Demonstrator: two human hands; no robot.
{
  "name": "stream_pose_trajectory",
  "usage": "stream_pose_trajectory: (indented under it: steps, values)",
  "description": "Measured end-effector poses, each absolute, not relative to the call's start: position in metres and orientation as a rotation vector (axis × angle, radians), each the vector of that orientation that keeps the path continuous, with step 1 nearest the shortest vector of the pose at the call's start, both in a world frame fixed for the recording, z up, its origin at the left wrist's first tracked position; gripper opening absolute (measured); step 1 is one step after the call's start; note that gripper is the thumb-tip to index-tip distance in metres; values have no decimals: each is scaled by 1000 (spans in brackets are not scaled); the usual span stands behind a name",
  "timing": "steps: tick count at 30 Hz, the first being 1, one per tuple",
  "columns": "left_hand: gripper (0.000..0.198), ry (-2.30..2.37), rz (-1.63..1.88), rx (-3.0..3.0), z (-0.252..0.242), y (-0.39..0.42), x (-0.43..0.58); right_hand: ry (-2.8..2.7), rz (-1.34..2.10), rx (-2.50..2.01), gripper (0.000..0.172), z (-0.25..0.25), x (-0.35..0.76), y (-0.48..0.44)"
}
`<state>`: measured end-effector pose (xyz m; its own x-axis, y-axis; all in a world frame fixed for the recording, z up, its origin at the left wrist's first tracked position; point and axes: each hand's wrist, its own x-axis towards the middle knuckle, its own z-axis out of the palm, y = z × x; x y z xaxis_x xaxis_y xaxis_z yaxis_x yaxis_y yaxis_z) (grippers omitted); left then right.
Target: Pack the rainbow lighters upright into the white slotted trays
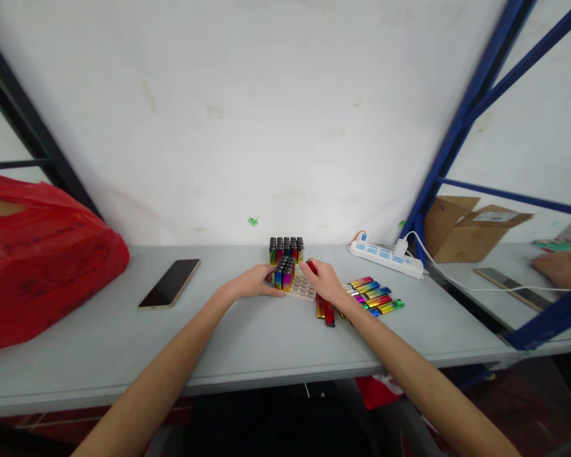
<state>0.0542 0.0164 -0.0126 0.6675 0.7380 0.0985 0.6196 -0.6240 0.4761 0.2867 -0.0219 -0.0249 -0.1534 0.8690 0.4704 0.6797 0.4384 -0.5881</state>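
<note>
A small beige tray (305, 290) lies on the grey table (99, 343), partly filled with upright coloured lighters (284, 274). My left hand (253, 281) rests against the tray's left side, fingers curled around it. My right hand (324, 281) is at the tray's right edge, pinched on a red lighter (311, 266). Behind the tray stands a full block of lighters (286, 250). Loose lighters (374, 296) lie flat to the right of my right hand, and a few red ones (325, 310) lie under my wrist.
A phone (170, 282) lies face up at left, beside a big red plastic bag (42, 254). A white power strip (387, 256) sits at back right. Blue rack posts (461, 127) divide off a neighbouring table with a cardboard box (466, 231), another phone (511, 287) and another person's hand (559, 266).
</note>
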Motion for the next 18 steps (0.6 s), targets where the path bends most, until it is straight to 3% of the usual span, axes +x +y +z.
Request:
stream_pose_trajectory:
  steps: [11, 18]
  values:
    - [62, 1075, 411, 2475, -13, 15, 54, -2041, 144, -1272, 40, -24, 295, -17]
    - [62, 1061, 402, 2484, -14, 17, 54, -2213, 144, -1337, 27, -32, 299, -9]
